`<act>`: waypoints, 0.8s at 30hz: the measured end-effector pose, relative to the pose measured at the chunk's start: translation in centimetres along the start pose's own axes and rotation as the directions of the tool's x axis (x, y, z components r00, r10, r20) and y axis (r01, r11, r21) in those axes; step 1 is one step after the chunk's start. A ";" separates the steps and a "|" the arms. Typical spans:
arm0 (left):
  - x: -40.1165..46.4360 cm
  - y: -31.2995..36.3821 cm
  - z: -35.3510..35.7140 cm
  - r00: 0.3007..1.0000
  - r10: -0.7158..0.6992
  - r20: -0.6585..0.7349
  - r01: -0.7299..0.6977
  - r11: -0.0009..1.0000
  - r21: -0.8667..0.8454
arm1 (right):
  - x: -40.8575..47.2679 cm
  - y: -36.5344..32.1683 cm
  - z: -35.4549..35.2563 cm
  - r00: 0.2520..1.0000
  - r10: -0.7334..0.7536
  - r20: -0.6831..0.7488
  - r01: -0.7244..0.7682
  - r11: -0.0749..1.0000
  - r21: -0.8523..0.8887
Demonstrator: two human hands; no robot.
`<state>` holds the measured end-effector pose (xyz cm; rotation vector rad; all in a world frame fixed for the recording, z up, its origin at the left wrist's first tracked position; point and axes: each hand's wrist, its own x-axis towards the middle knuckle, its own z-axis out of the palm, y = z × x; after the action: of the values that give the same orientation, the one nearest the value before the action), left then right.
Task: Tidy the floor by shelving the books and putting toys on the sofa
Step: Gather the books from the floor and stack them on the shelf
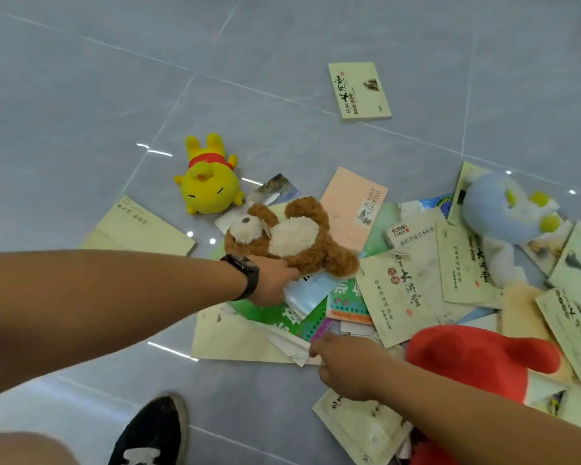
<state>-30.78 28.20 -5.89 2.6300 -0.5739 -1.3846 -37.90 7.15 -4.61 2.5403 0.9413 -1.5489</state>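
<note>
Brown plush bear [289, 236] lay mid-frame atop the book pile [399, 283], long axis running left-right, left hand [272, 280] already at its lower edge, grip unclear, right hand [341, 362] loosely curled, empty, lower and farther off.

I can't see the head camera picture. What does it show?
A person's left hand touches a brown teddy bear lying on scattered books on the floor, while the right hand reaches toward them. Yellow, blue and red plush toys lie nearby.
</note>
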 end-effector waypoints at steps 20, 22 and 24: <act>0.0 -1.4 3.4 0.970 -0.088 0.225 0.002 0.934 0.358 | -3.2 6.3 4.1 0.994 0.108 -0.026 -0.110 0.989 -0.100; -0.4 -1.2 3.2 0.975 -0.081 0.207 -0.024 0.888 0.460 | -3.5 6.1 3.8 0.993 0.112 -0.046 -0.115 0.990 -0.075; -0.6 -0.8 2.5 0.972 -0.066 0.225 -0.056 0.868 0.494 | -3.7 5.9 3.3 0.988 0.118 -0.094 -0.120 0.993 -0.011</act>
<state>-32.88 29.38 -7.03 2.8511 -1.0909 -1.7678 -38.82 -0.52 -4.92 2.6240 0.7902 -1.3960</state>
